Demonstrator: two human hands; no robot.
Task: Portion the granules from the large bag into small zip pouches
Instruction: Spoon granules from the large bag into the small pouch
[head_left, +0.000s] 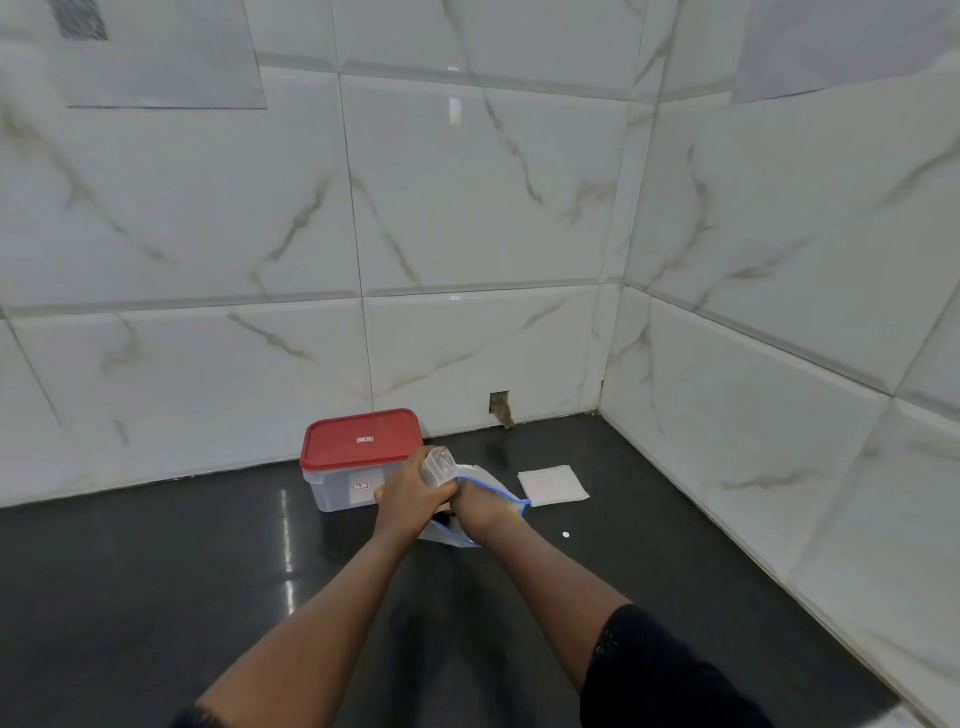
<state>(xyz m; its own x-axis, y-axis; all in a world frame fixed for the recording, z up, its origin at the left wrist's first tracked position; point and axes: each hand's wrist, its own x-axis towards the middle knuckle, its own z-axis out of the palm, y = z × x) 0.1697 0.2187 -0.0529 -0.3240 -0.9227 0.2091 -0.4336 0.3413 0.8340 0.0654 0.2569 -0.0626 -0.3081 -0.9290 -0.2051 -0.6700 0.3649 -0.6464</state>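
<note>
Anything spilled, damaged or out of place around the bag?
One small white speck lies loose on the dark counter right of the large bag; too small to identify. The wall tile behind has a rough hole. No spill shows.

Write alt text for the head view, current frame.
Two hands work a clear zip bag with a blue seal strip on a dark countertop: the left hand grips bunched clear plastic above it, and the right hand is at its mouth. A red-lidded clear container stands just behind; a flat white stack lies to the right.
</note>
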